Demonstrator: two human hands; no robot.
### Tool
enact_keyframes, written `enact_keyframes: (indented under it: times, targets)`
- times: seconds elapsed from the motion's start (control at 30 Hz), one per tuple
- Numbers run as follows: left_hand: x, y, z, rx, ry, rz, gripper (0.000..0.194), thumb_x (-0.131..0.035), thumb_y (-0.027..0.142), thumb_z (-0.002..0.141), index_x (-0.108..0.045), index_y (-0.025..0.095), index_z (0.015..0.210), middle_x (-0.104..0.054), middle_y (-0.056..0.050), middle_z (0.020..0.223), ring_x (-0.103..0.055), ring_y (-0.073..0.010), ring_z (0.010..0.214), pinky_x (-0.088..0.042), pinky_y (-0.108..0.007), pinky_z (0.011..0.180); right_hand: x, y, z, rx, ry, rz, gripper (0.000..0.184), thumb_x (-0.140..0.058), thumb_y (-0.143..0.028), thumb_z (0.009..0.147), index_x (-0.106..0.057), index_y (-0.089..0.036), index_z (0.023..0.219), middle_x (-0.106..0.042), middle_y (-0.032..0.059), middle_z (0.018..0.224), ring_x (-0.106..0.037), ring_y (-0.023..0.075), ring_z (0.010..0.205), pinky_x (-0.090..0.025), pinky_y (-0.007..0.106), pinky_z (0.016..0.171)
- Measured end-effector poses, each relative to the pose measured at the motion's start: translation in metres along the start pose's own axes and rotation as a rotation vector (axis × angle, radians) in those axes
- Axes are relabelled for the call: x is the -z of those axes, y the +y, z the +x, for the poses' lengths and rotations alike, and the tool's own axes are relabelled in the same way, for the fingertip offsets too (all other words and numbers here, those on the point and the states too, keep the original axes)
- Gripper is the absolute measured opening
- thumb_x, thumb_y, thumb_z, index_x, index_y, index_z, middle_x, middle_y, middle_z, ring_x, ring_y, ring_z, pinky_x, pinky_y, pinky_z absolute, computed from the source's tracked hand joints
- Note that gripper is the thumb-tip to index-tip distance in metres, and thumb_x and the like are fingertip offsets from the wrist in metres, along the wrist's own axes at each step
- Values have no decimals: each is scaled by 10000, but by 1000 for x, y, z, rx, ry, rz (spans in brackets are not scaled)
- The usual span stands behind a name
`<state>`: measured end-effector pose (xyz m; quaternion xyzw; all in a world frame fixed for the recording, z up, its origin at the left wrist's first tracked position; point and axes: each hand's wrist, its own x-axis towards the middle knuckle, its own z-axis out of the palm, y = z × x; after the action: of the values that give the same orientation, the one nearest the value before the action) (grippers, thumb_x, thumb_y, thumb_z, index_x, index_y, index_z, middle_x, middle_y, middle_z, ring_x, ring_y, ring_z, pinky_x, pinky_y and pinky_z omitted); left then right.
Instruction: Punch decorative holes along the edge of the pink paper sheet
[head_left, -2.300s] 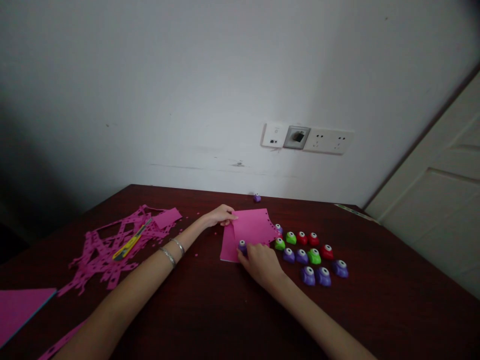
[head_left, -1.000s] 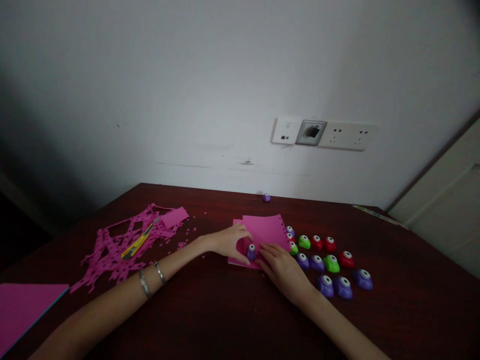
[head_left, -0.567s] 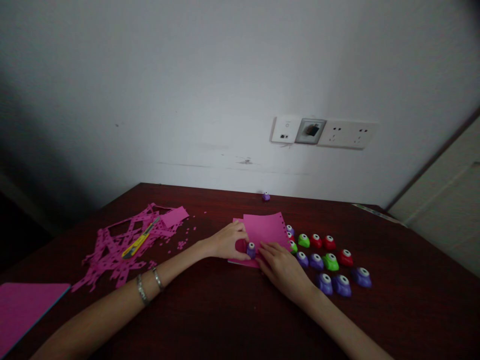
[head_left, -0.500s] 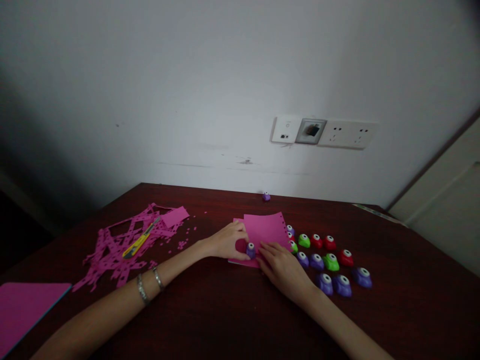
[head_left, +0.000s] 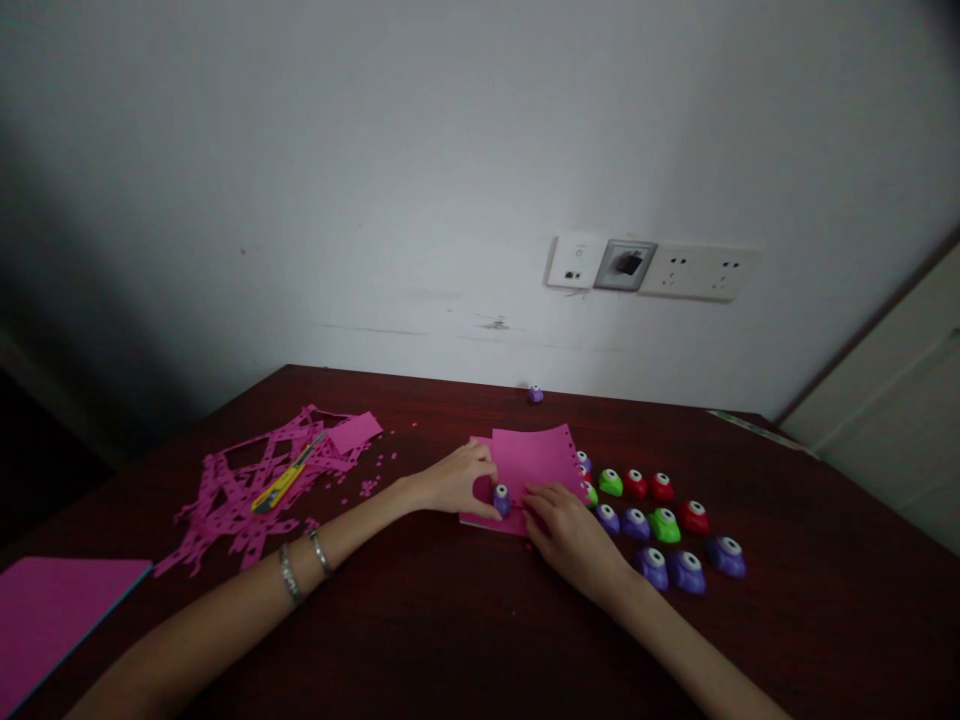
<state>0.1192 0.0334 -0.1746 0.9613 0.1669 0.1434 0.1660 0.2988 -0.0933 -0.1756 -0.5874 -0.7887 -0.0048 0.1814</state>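
A small purple paper punch [head_left: 501, 498] sits on the near edge of a pink sheet [head_left: 536, 460] lying on the dark wooden table [head_left: 465, 630]. My left hand [head_left: 454, 480] curls around the punch from the left, its fingers closed on the punch and the sheet. From the right, my right hand [head_left: 566, 530] lies with its fingers pressed flat on the sheet beside the punch. The sheet's right edge shows a row of punched holes.
Several purple, green and red punches [head_left: 660, 525] lie in rows right of the sheet. One purple punch [head_left: 534, 394] stands alone by the wall. Punched pink strips [head_left: 240, 495] with a yellow utility knife [head_left: 285, 480] lie at left. A pink sheet stack [head_left: 52, 620] is at the near left.
My left hand moved from the sheet's far left edge down to the punch. My right hand slid off the punch onto the sheet beside it.
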Motion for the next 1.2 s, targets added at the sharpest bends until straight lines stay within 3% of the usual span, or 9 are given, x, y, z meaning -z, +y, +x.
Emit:
enact_keyframes:
  times: [0.8, 1.2]
  targets:
    - [5, 4, -2, -6, -39, -30, 409, -629, 538, 674, -607, 177, 864, -479, -41, 890, -442, -186, 884, -383, -316, 797, -1, 3, -1, 21, -13, 33, 281, -473, -139, 814, -637, -173, 1039, -612, 87, 1023, -531, 214, 943, -429, 333, 850]
    - [4, 11, -4, 5, -1, -9, 404, -655, 526, 653, -597, 161, 816, -490, -41, 873, -452, -179, 843, -390, -295, 748, -2, 4, 0, 12, -22, 28, 300, -474, -134, 807, -632, -177, 1058, -601, 103, 1042, -532, 221, 957, -422, 344, 856]
